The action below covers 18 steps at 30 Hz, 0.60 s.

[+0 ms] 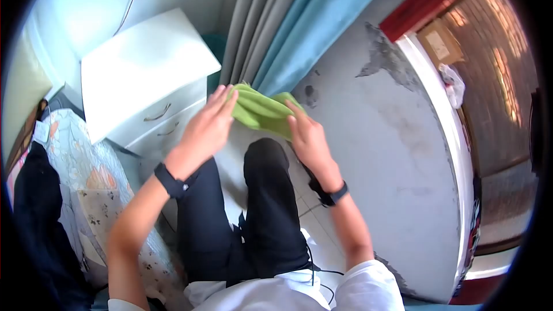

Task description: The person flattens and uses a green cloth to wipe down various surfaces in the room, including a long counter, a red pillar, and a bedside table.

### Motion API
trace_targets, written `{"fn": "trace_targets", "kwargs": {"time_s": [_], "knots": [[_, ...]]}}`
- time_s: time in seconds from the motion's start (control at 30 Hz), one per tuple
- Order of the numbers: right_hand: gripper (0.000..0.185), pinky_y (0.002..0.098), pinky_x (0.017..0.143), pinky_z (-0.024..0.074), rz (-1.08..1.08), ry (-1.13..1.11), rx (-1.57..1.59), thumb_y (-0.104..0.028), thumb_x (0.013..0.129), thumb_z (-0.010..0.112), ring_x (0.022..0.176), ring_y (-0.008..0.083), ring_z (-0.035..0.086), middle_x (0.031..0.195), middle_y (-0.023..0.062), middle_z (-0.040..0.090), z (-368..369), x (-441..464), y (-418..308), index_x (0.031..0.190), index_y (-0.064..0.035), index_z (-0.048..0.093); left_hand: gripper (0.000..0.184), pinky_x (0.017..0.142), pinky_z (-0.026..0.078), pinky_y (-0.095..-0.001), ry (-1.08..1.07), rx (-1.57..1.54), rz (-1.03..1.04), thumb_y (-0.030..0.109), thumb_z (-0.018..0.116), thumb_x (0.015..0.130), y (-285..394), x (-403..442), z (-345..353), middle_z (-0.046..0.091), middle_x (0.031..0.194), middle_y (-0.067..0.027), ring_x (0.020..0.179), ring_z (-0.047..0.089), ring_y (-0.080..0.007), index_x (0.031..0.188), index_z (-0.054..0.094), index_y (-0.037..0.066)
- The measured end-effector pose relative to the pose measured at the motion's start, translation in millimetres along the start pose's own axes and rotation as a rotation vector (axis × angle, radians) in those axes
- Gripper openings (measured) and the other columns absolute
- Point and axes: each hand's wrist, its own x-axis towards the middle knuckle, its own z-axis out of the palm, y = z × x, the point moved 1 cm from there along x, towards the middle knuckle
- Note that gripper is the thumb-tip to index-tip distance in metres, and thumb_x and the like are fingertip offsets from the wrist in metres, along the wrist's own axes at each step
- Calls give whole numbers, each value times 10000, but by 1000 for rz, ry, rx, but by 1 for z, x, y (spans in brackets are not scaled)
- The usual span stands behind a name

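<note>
A green cloth [260, 110] is stretched between my two hands, above my knees. My left hand [212, 120] grips its left end, fingers pressed together over the fabric. At the right end my right hand [309, 138] holds the other edge, with the thumb side toward the cloth. The cloth sags in loose folds in the middle. Each of my wrists wears a black band. Left of the cloth stands a white nightstand [150, 63] with drawers, close to my left hand but apart from it.
Grey and blue curtains [311, 29] hang just beyond the cloth. On the left is a bed with a floral sheet [86, 150] and dark clothing [37, 207]. A grey, stained wall [397, 155] runs along the right. Farther right are a cardboard box [440, 43] and a plastic bag [453, 86].
</note>
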Motion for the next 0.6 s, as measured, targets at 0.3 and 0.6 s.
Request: {"fn": "trace_targets", "kwargs": {"time_s": [0.3, 0.6], "knots": [[491, 459, 929, 484, 12, 672, -572, -10, 943, 547, 1129, 462, 580, 1311, 315, 536, -251, -106, -40, 1427, -18, 468, 734, 1170, 252, -512, 337, 33, 465, 117, 636, 837, 264, 99, -44, 332, 1549, -226, 1459, 275, -393, 1492, 341, -34], [421, 513, 1114, 320, 705, 546, -967, -316, 982, 500, 1306, 470, 432, 1413, 302, 450, -350, -125, 105, 1254, -13, 607, 662, 1182, 222, -521, 224, 219, 645, 390, 527, 957, 373, 245, 150, 340, 1560, -114, 1438, 316, -304, 1479, 374, 13]]}}
